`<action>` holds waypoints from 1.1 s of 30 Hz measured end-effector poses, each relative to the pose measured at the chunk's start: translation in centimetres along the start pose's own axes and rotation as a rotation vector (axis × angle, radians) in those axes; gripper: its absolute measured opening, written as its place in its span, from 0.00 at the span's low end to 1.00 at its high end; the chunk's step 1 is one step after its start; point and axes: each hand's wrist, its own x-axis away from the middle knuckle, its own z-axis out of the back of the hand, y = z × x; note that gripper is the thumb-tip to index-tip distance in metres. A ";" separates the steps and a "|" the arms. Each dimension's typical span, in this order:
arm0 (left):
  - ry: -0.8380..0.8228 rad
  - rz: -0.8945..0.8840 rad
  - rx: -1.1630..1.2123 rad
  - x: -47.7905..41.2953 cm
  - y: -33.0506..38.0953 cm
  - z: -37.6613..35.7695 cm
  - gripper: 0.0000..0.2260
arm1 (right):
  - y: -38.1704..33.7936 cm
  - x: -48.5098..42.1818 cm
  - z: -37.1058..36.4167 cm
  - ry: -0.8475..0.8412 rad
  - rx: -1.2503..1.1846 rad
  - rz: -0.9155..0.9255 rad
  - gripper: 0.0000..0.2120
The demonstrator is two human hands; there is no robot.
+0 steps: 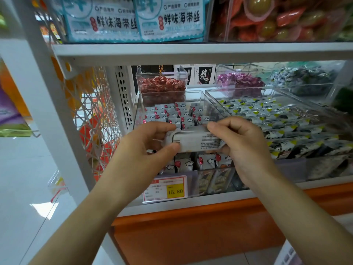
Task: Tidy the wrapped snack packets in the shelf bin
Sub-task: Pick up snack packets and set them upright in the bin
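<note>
A clear plastic shelf bin [138,109] holds rows of small white wrapped snack packets [172,113] with red dots and cloud prints. Over the bin's front part, both hands hold a bunch of the white packets [194,140], printed backs facing me. My left hand [150,144] grips the bunch's left end between thumb and fingers. My right hand [238,144] grips the right end, fingers curled over the top. More packets [206,161] stand below the hands at the bin's front.
A wide clear bin [214,94] of black, white and yellow packets sits to the right. Behind stand bins of red [162,85] and purple candies [240,81]. A price tag [168,188] reading 15.80 hangs on the shelf front. A white wire rack [91,111] is at left.
</note>
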 end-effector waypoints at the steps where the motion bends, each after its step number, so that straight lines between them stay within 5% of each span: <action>1: 0.005 -0.009 -0.022 0.0 0.0 -0.1 0.11 | -0.1 0.0 0.0 0.018 0.026 0.009 0.10; 19: -0.057 0.222 0.357 -0.9 0.2 0.8 0.15 | -0.7 0.3 -0.4 -0.081 -0.033 0.092 0.10; 26: 0.091 0.094 0.089 -0.6 0.1 -0.5 0.07 | -0.3 0.2 -0.5 -0.026 -0.017 0.036 0.10; 29: 0.058 0.023 -0.085 -0.4 -0.1 -0.8 0.18 | -0.1 -0.1 -0.3 0.004 -0.102 -0.052 0.08; 33: 0.139 -0.005 -0.039 -1.2 -0.6 -1.1 0.05 | -0.4 -0.4 -0.2 -0.180 -0.256 -0.081 0.18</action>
